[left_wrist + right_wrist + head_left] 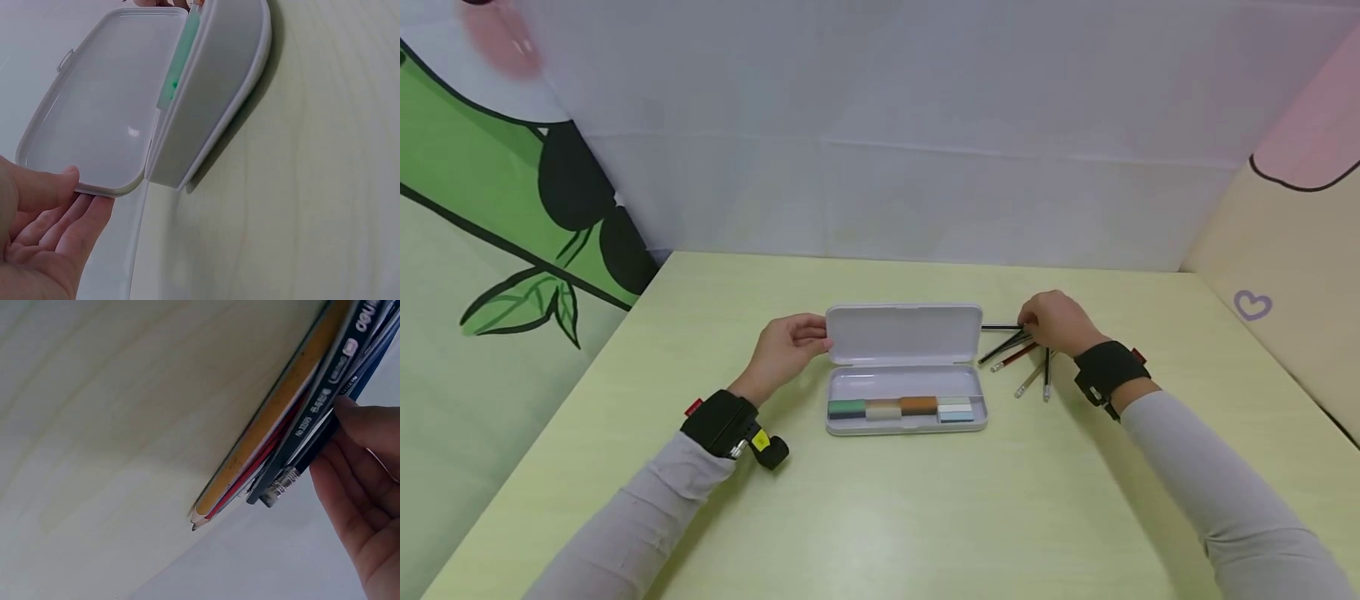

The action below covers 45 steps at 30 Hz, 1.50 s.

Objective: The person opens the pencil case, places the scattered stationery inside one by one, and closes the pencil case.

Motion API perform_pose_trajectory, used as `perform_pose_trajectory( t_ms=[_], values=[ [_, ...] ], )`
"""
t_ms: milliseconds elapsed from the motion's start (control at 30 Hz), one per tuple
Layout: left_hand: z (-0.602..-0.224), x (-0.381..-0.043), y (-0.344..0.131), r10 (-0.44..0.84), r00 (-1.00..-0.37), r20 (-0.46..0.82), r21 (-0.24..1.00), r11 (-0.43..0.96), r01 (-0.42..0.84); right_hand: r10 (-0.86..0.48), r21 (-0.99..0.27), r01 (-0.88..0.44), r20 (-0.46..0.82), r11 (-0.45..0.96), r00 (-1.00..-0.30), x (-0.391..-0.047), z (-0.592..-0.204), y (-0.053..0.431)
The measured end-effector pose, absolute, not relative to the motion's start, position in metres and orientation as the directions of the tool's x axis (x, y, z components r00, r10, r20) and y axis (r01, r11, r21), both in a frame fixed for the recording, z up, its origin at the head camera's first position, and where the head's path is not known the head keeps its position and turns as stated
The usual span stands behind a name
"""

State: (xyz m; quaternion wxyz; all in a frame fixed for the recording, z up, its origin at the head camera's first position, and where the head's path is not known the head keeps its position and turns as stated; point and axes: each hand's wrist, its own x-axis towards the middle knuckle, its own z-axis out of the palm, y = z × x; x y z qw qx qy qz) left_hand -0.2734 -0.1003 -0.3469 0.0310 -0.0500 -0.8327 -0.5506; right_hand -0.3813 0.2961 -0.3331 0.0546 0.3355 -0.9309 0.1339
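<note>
A white pencil case (880,382) lies with its lid (904,335) raised at the back. My left hand (786,348) pinches the lid's left edge, thumb on the inner face and fingers behind it. In the left wrist view that thumb (53,189) sits at the lid's corner. To the case's right, several pencils (1017,357) lie fanned out under my right hand (1063,321). Its thumb and fingers pinch a dark pencil (322,439) with a metal eraser end. Beside it are an orange-yellow pencil (256,428) and a red one (250,465).
Along the case's front compartment sit a green block (847,407), a beige one (883,409), a brown one (918,405) and pale erasers (955,410). The light wooden table (880,517) meets a white backdrop (895,200) behind and printed side panels.
</note>
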Motion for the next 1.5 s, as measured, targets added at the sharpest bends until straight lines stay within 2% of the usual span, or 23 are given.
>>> perform_pose_trajectory(
  t_ms=[233, 400, 667, 900, 1167, 1300, 1500],
  values=[
    [-0.349, -0.274, -0.100, 0.052, -0.994, 0.101, 0.917, 0.382, 0.113, -0.596, -0.210, -0.626, 0.194, 0.751, -0.779, -0.379, -0.332, 0.296],
    [-0.349, -0.273, -0.101, 0.058, -0.990, 0.125, 0.913, 0.384, 0.138, -0.576, -0.212, -0.625, 0.254, 0.751, -0.777, -0.379, -0.318, 0.297],
    [-0.347, -0.271, -0.102, 0.048, -0.994, 0.103, 0.919, 0.378, 0.113, -0.573, -0.220, -0.677, 0.389, 0.702, -0.721, -0.371, -0.290, 0.287],
    [-0.345, -0.271, -0.102, 0.052, -0.992, 0.112, 0.915, 0.384, 0.123, -0.590, -0.240, -0.732, 0.460, 0.637, -0.664, -0.349, -0.270, 0.259],
    [-0.344, -0.270, -0.103, 0.065, -0.992, 0.109, 0.914, 0.385, 0.126, -0.664, -0.286, -0.808, 0.462, 0.515, -0.588, -0.312, -0.264, 0.218],
    [-0.344, -0.268, -0.104, 0.063, -0.992, 0.109, 0.910, 0.395, 0.125, -0.724, -0.314, -0.832, 0.413, 0.456, -0.553, -0.296, -0.274, 0.197],
    [-0.343, -0.267, -0.105, 0.071, -0.991, 0.112, 0.909, 0.395, 0.131, -0.767, -0.342, -0.827, 0.329, 0.447, -0.550, -0.282, -0.300, 0.175]
  ],
)
